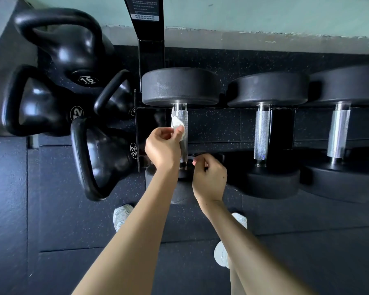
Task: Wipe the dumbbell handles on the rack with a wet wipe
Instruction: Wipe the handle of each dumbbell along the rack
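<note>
We look straight down at a black rack [150, 56] that holds three dumbbells side by side, each with two round black ends and one knurled silver handle between them. Our left hand [162, 150] is at the leftmost dumbbell [180, 86]: its fingers are curled and its thumb pinches one crumpled white wet wipe [177, 124] against the left side of that handle [184, 118], about halfway along its length. Our right hand [210, 177] sits just beside the near end of the same handle, at the rack's front rail, with its fingers curled inward; we cannot tell whether it grips anything. The middle dumbbell [262, 133] and the right dumbbell [339, 133] lie apart from both hands, their handles bare. To the left of the rack stand four black kettlebells, crowded together: one marked 16 [73, 50], one marked 12 [41, 103], one marked 22 [107, 158], and a smaller one [115, 92] between them whose number is hidden. Below our two bare forearms, white shoes [121, 216] rest on the dark speckled floor [73, 209]. A pale green wall [264, 13] runs behind the rack.
</note>
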Tool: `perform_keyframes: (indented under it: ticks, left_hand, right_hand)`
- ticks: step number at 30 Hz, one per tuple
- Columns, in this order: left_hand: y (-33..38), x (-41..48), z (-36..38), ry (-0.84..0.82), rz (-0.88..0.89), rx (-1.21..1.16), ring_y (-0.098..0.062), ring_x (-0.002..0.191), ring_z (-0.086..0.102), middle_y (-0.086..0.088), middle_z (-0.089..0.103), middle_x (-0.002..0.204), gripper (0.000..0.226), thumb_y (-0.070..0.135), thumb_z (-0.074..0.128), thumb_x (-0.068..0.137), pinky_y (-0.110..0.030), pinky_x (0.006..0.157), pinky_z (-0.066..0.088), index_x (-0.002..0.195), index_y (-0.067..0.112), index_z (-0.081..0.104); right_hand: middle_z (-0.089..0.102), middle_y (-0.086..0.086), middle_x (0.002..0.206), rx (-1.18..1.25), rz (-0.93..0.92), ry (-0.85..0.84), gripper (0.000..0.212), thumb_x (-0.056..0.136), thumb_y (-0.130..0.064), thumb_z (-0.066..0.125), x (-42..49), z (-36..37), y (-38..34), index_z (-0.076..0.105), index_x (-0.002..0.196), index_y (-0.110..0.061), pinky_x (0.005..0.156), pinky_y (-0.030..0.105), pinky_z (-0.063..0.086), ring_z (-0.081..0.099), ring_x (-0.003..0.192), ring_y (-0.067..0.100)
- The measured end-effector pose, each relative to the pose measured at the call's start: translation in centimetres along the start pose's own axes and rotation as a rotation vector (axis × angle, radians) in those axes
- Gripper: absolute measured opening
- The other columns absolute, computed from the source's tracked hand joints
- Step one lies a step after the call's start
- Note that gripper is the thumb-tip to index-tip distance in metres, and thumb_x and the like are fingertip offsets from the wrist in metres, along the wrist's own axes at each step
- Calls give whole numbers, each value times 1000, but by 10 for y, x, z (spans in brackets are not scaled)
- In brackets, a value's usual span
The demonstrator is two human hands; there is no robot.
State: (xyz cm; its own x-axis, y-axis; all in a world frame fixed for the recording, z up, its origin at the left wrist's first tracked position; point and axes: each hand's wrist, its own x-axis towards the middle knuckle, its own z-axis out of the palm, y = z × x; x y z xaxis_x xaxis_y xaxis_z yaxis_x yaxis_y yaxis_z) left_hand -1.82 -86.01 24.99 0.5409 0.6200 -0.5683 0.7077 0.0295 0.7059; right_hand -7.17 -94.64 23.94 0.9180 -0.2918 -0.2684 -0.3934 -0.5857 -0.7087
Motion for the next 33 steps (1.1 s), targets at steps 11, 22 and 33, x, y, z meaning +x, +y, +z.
perform_keyframes:
  ticks: [11,22,33]
  left_hand:
    - [4,24,10,-112,75,-118,-7,98,64,-5,69,111,45,18,75,80,-23,94,49,121,6,62]
    - [10,37,9,-206,72,-108,-7,99,63,-6,69,113,46,31,74,80,-17,89,48,116,5,66]
    - [-24,34,-25,-524,100,259,-7,59,52,-2,63,63,13,30,72,82,-17,58,44,77,18,73]
  right_hand:
    - [59,11,59,-3,-75,63,40,78,-29,33,2,6,11,59,64,-2,55,44,44,53,58,29]
    - [62,4,61,-41,-81,61,31,78,-18,38,1,6,10,65,67,-9,56,38,46,55,60,23]
    - [58,8,57,-51,-140,87,39,76,-26,30,1,6,11,62,65,-7,52,36,38,49,55,27]
